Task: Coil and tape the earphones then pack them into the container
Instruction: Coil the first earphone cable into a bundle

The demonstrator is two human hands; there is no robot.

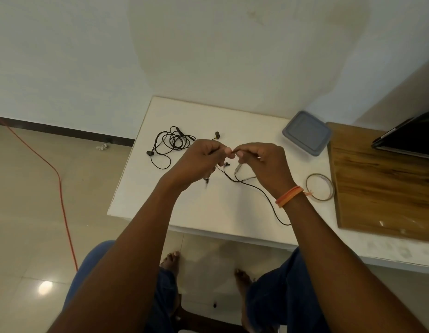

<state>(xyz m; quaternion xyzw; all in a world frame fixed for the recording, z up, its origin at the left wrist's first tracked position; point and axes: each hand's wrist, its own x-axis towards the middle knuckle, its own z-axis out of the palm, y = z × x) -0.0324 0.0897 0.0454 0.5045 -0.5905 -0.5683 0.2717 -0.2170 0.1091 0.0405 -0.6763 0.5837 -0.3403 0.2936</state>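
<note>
Loose black earphones (171, 141) tangled on white table (208, 212) far left, left hand (199, 159) and right hand (264, 162) fingertips together pinching second earphone cable (264, 192) at centre, grey lidded container (307, 132) far right, tape roll (319, 187) near right beside wooden board (381, 181).

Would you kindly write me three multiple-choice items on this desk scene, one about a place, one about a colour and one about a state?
1. Where does the tape roll lie?
A. On the white table, beside the wooden board
B. On the container lid
C. On the floor

2. What colour is the band on the right wrist?
A. Blue
B. Orange
C. Green

3. How is the grey container?
A. Open and full
B. Tipped on its side
C. Lid on, flat on the table

Answers:
1 A, the roll rests on the white top next to the board's edge.
2 B, it shows orange.
3 C, the lid sits on it and it stands flat.
</note>
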